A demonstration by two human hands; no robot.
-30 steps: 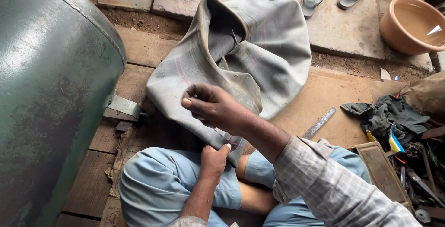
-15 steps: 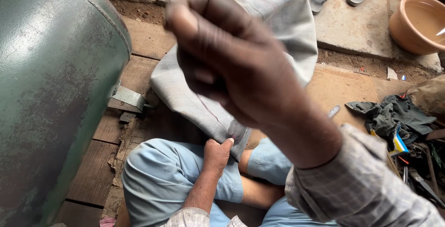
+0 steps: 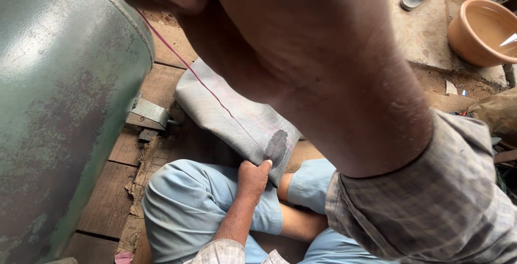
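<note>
Right hand (image 3: 301, 54): raised since 1 second ago, fills view, grip unclear. Left hand (image 3: 253, 178): still pinching grey rubber tube (image 3: 237, 118), scuffed patch exposed.

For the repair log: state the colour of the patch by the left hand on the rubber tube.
Dark grey-black patch on the pale grey rubber tube; head view.

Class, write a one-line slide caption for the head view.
Left hand pinches the grey rubber tube at a dark patch; right hand is raised near the camera.
</note>
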